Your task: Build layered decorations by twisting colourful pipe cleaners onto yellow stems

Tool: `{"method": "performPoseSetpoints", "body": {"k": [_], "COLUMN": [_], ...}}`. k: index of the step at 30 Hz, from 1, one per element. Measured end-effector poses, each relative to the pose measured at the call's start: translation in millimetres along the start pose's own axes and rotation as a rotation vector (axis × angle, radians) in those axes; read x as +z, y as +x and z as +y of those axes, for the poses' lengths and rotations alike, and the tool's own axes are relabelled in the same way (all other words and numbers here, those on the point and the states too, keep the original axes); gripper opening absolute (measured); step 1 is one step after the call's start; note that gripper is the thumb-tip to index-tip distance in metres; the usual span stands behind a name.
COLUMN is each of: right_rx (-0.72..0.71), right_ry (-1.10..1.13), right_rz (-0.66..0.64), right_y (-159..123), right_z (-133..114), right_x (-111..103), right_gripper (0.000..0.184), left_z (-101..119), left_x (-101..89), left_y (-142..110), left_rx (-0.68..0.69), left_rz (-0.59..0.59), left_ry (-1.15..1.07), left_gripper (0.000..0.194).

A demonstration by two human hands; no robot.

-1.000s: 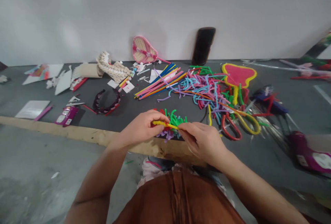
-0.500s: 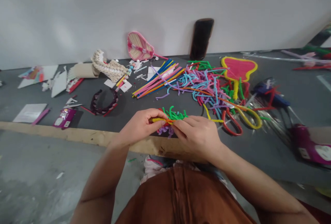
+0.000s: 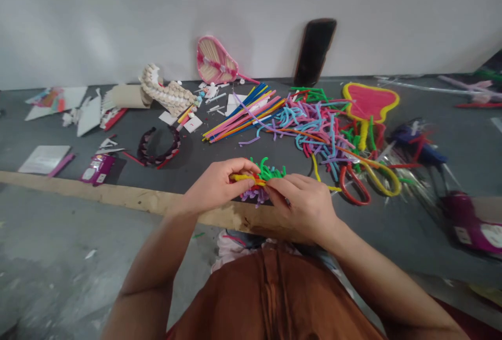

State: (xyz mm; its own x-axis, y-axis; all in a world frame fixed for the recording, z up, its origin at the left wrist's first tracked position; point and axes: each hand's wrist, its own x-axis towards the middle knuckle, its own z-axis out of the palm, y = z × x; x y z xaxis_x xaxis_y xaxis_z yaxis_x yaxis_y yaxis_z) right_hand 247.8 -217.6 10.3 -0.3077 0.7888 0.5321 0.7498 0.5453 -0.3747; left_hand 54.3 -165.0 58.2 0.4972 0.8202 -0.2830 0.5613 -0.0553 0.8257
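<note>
Both hands meet over the near edge of a dark grey table [image 3: 235, 165]. My left hand [image 3: 217, 185] is closed on a small bundle of pipe cleaners [image 3: 262, 178] with green, yellow, red and purple loops. My right hand [image 3: 306, 206] pinches the same bundle from the right, fingers closed on a yellow pipe cleaner [image 3: 247, 177] that lies across its top. Purple loops hang below the fingers.
A tangled heap of coloured pipe cleaners [image 3: 314, 125] and straight coloured sticks [image 3: 243, 117] lie beyond the hands. A pink heart shape [image 3: 371, 100], a dark headband [image 3: 159, 146], a black phone [image 3: 314, 49] against the wall, paper scraps and a purple packet [image 3: 96, 168] are spread around.
My right hand has slid left along the yellow pipe cleaner until it meets my left hand. The bundle stays in place at the table edge.
</note>
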Motion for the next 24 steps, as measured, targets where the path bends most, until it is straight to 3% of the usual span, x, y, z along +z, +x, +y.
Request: {"method": "performPoseSetpoints", "body": {"k": [4, 8, 15, 19, 24], "right_rx": [-0.047, -0.062, -0.034, -0.031, -0.089], "right_ry": [-0.100, -0.100, -0.021, -0.006, 0.004], "right_rz": [-0.003, -0.006, 0.027, 0.014, -0.054], "right_y": [5.8, 11.9, 10.2, 7.6, 11.4], "right_z": [1.2, 3.6, 2.1, 1.2, 5.4], "right_x": [-1.6, -2.4, -0.4, 0.0, -5.4], "right_gripper": [0.019, 0.024, 0.027, 0.026, 0.026], "left_z": [-2.6, -5.9, -9.6, -11.6, -11.0], "left_x": [1.4, 3.8, 10.8, 14.1, 12.7], "left_y": [-0.5, -2.5, -6.0, -6.5, -6.4], "left_rx": [0.036, 0.065, 0.142, 0.255, 0.413], "left_rz": [0.035, 0.087, 0.235, 0.326, 0.284], "left_ry": [-0.031, -0.001, 0.216, 0.408, 0.564], "left_gripper": [0.022, 0.026, 0.024, 0.024, 0.022]}}
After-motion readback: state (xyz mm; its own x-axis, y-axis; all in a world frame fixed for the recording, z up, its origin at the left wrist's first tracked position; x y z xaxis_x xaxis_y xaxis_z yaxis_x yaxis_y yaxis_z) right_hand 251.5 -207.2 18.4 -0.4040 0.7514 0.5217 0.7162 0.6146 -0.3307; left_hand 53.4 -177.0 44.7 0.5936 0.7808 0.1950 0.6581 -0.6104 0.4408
